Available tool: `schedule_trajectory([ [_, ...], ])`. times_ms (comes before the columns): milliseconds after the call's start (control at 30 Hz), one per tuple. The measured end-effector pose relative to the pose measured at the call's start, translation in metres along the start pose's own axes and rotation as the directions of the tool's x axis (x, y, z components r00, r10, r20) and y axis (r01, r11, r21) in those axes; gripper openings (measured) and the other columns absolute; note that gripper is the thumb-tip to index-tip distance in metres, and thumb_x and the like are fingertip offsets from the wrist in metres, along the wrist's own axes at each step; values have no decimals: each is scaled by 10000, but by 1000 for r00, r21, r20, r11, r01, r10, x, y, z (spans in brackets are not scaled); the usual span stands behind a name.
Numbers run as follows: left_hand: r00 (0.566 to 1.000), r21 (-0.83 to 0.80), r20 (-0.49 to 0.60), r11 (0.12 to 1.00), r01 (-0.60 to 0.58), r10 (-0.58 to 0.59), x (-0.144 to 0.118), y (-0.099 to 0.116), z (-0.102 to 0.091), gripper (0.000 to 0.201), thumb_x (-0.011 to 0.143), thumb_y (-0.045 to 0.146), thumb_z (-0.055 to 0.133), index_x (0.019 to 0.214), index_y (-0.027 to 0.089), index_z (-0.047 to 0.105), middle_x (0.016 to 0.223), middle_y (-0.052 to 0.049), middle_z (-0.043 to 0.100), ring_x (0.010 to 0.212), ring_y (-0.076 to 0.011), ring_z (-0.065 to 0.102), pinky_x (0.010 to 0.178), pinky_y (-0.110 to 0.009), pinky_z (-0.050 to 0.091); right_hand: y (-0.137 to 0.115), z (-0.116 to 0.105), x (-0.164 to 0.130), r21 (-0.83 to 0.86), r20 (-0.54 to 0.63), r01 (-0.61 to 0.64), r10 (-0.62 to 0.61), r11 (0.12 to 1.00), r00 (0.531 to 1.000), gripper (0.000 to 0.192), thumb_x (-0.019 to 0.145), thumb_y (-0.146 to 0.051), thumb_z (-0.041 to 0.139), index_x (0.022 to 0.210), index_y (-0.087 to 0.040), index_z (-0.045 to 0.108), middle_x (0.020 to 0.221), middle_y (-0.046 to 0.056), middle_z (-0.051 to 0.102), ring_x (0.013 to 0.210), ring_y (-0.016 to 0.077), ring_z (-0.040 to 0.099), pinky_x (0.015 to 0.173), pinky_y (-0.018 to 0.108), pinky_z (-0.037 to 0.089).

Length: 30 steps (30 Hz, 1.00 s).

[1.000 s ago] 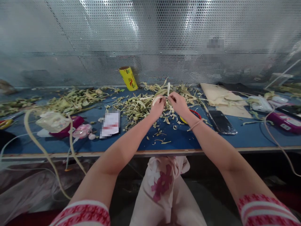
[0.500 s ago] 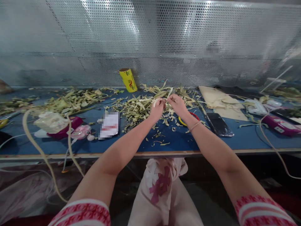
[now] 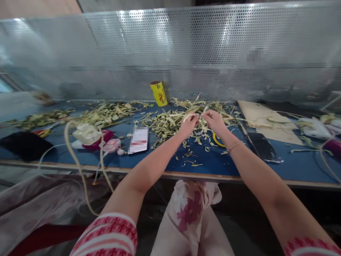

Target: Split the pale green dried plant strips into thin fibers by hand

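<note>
Head view: both hands [image 3: 203, 122] pinch a pale strip [image 3: 188, 116]

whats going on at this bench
A person sits at a blue workbench with both arms stretched out. The left hand and right hand are close together, pinching a pale strip between them just above a heap of pale green trimmings. A yellow roll stands behind the heap by the perforated metal wall, and a dark phone lies to the right of the hands.
</note>
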<state>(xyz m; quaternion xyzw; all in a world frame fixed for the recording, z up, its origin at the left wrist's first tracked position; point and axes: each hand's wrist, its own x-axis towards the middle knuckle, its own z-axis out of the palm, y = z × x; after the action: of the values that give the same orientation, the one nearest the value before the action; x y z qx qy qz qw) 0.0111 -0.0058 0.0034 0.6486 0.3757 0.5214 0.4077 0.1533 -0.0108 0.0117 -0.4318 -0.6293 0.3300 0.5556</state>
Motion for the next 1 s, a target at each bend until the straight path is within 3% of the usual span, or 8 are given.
schedule_trajectory([
  [100,996,-84,31,993,80,-78,-2,5,1,218,866,326,593,726,162,560,606,4,597,483,-87,485,535,-254,440,2,-2,2,53,-50,-42,44,998,998,274,680,-428,680,676,-201,527,462,-80,372,409,67,293,438,247,231],
  [200,996,-213,44,973,86,-79,-4,6,3,121,834,272,632,802,156,618,665,-13,652,553,-110,574,633,-295,530,1,-4,2,130,-66,-108,117,986,991,295,662,-433,703,666,-202,519,444,-88,338,402,62,271,424,247,221],
  [333,997,-320,69,945,65,-45,-3,2,2,163,791,300,678,852,151,657,692,-21,664,604,-119,602,644,-291,546,1,-4,1,145,-46,-162,170,976,984,310,641,-444,726,671,-200,537,417,-92,331,390,60,262,419,249,211],
  [567,983,-155,178,988,-17,45,1,-1,-2,269,790,417,662,806,148,650,641,-15,595,530,-88,471,504,-235,386,3,-2,1,151,32,-196,194,969,981,275,637,-408,720,652,-203,537,388,-91,321,382,62,243,420,249,196],
  [667,981,-41,154,993,-112,117,2,-1,-3,292,801,434,642,734,150,630,585,12,516,511,-77,391,491,-233,289,2,-3,1,134,17,-188,187,973,982,260,648,-396,712,652,-199,542,394,-91,322,380,62,262,425,250,214],
  [767,988,34,121,994,-101,96,2,-3,-4,280,841,420,586,771,155,645,549,25,465,488,-81,344,489,-242,251,2,-3,1,124,13,-196,196,973,980,266,643,-402,716,651,-193,552,388,-92,319,374,59,252,422,251,190],
  [867,986,-9,151,997,-75,75,3,-4,-4,222,853,345,557,816,160,673,581,13,516,501,-93,390,512,-245,303,3,-4,1,123,21,-203,202,971,979,251,657,-394,705,665,-192,556,386,-92,322,379,61,254,424,251,177],
  [1000,978,-193,211,980,52,-11,3,-3,-2,170,789,150,511,817,157,678,589,20,521,502,-88,454,538,-242,391,3,-5,2,141,14,-231,231,963,973,216,677,-365,681,697,-193,551,410,-96,328,391,61,266,428,246,189],
])
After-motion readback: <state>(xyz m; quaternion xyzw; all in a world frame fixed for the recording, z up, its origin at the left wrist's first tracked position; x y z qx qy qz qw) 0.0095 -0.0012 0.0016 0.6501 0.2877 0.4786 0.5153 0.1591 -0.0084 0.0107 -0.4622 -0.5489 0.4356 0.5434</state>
